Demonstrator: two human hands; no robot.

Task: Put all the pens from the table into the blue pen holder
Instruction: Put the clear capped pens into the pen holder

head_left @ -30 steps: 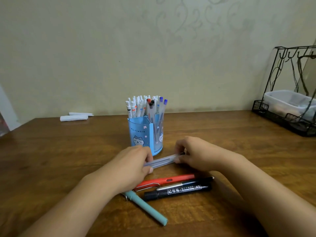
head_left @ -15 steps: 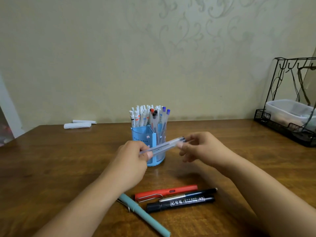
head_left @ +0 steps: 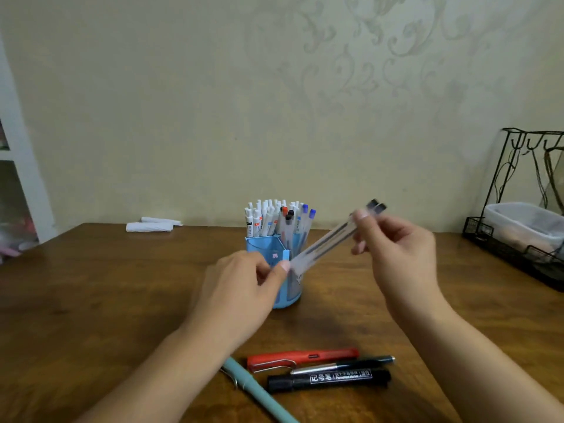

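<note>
From the head view, my right hand (head_left: 396, 242) pinches the upper, black-capped end of two clear pens (head_left: 332, 238) between thumb and fingers (head_left: 361, 215). They slant down-left to my left hand (head_left: 244, 282), whose thumb and fingers touch their lower tips, raised above the counter (head_left: 91, 300) before the blue pen holder (head_left: 268, 248), already crowded with pens. Near me on the counter lie a red pen (head_left: 302, 357), black marker (head_left: 329, 380), slim black pen (head_left: 345, 365) and teal pen (head_left: 259, 392)
</note>
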